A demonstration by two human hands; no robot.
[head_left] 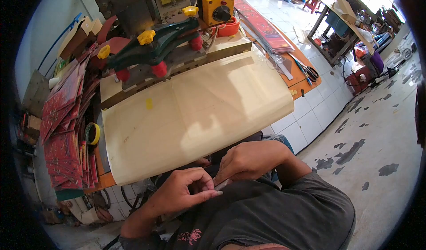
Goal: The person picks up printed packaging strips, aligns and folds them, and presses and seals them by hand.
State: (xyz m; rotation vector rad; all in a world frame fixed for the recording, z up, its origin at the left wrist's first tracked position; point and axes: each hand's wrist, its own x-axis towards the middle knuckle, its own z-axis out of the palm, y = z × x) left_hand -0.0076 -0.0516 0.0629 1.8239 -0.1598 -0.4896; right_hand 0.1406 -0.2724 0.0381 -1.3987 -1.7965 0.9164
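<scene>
Both hands are close together in front of the dark shirt, below the near edge of the machine bed. My left hand [188,185] is closed, thumb and index finger pressed together in a pinch. My right hand [242,161] is curled with its knuckles up, its fingertips close to those of the left. Between them shows a small pale sliver [222,184], too small to name. Just beyond the hands lies a wide cream sheet [195,112] over the work surface, with a yellow mark on it.
A press with dark green clamp arms [153,50] and yellow knobs stands behind the sheet. Red printed packets [64,130] are heaped at left, beside a yellow tape roll [92,134]. Scissors [312,74] and red printed sheets [264,26] lie on the orange board at right.
</scene>
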